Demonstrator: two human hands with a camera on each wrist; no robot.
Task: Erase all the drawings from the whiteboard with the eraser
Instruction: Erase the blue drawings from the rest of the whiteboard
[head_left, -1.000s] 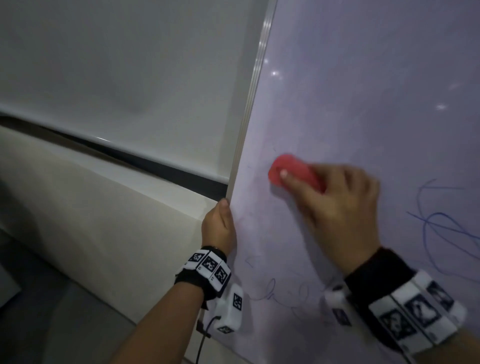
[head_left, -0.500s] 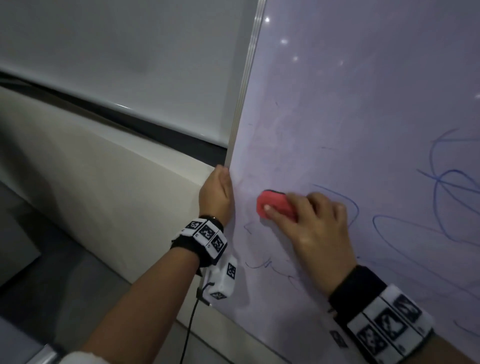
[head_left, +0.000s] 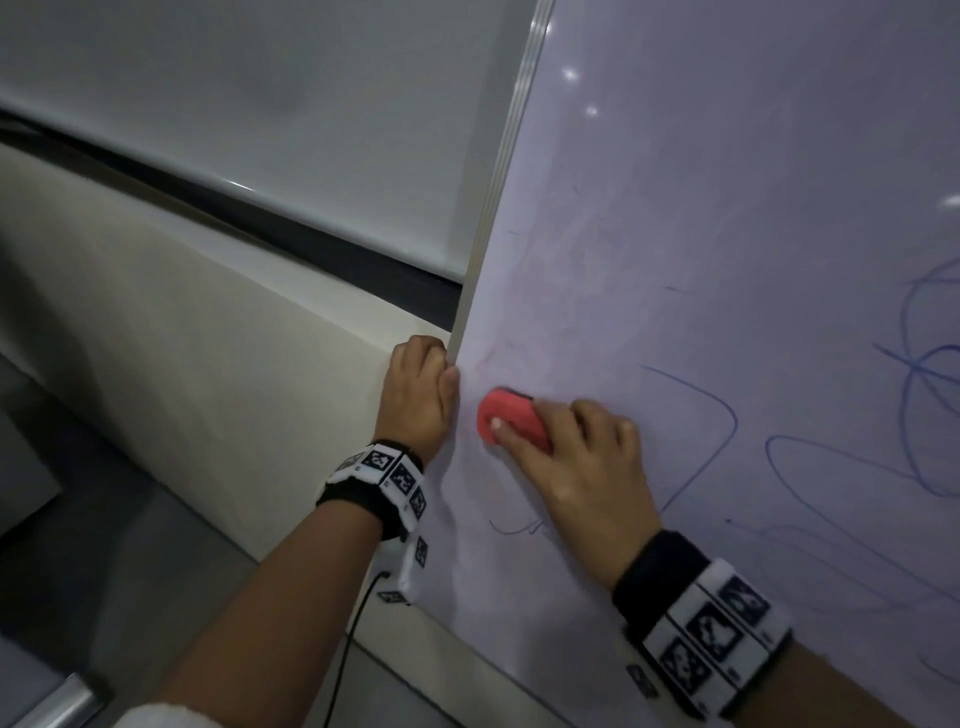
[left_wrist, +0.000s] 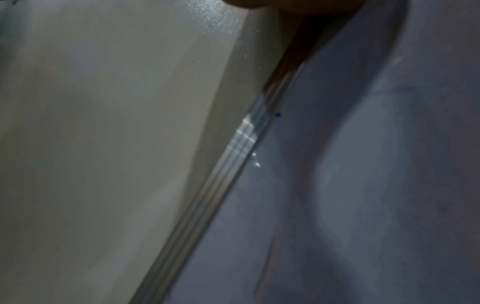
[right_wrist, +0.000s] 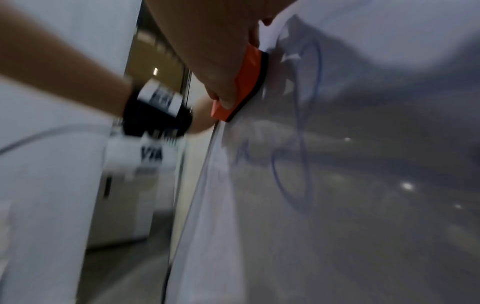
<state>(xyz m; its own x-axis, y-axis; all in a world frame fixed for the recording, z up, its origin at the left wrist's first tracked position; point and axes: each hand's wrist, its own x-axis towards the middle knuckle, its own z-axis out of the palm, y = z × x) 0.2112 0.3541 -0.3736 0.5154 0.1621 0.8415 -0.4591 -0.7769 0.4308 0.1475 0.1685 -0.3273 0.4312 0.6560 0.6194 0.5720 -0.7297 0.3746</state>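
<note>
Since half a second ago the eraser (head_left: 511, 421) has barely shifted, staying low on the board (head_left: 727, 234) near its left edge; from the head view the right hand (head_left: 576, 467) grips it flat against the surface, blue scribbles (head_left: 831, 467) to its right, while the left hand (head_left: 418, 395) curls round the frame (head_left: 498, 171). The left wrist view shows only frame (left_wrist: 233, 164) and board (left_wrist: 376, 185). The right wrist view, blurred, shows fingers (right_wrist: 226, 100) clamped on the eraser (right_wrist: 246, 82), its dark felt against the board (right_wrist: 363, 185).

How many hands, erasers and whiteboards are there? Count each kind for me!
Hands: 2, the left hand gripping the board's edge and the right hand holding the eraser
Erasers: 1, the red eraser
Whiteboards: 1, the whiteboard
Total: 4
</note>
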